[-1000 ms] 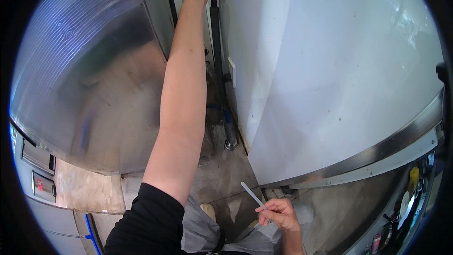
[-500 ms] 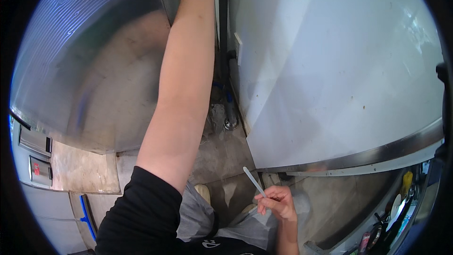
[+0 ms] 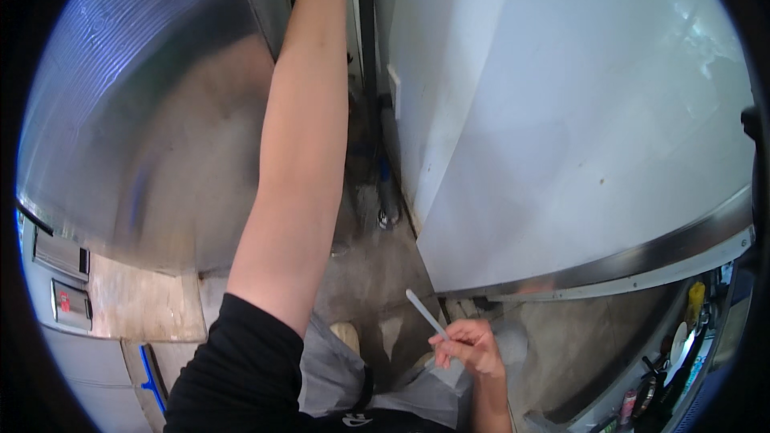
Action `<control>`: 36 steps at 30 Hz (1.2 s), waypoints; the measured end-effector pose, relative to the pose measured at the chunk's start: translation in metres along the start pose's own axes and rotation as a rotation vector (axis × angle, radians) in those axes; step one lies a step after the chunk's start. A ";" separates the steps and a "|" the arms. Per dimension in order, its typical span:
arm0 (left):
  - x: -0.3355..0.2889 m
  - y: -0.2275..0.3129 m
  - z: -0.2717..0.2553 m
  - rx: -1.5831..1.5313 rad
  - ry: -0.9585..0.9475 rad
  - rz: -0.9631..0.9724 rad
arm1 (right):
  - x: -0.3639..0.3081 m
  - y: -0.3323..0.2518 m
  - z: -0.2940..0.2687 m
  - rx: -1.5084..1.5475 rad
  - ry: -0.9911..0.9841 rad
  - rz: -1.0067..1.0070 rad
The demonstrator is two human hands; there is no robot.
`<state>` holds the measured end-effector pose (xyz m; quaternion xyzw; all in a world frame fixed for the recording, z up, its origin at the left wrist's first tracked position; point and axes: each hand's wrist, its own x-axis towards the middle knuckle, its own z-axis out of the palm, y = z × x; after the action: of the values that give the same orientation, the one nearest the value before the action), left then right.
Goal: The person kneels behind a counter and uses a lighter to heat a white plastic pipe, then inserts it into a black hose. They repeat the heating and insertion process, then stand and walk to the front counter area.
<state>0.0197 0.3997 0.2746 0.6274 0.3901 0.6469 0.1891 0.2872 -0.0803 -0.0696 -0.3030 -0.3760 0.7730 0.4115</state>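
My left forearm stretches up and away between the metal panel [image 3: 184,152] and the white panel [image 3: 545,136]. Its hand lies past the top edge, so its fingers and anything they touch are hidden. Low in the middle, in front of my grey trousers, my right hand [image 3: 473,346] is closed round one end of a slim pale grey stick [image 3: 425,310]. The stick's rounded free end points up and to the left. What its other end looks like is hidden by the fingers.
A dark upright pipe [image 3: 367,56] runs between the panels to the tiled floor [image 3: 361,273]. At lower left lies a blue squeegee-like tool [image 3: 149,377]. Lower right, a shelf holds a yellow item [image 3: 695,302] and other small things. A metal edge [image 3: 626,261] trims the white panel.
The view has shifted slightly, so the pipe and white panel sit a little further left. My left arm stays stretched out; my right hand still holds the stick.
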 end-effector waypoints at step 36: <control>0.013 -0.024 -0.005 0.203 -0.048 0.210 | 0.002 0.000 0.010 0.127 -0.017 0.002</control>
<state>0.0073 0.4229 0.2660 0.6960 0.3811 0.6051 0.0653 0.2783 -0.0818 -0.0639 -0.2701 -0.3294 0.7982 0.4259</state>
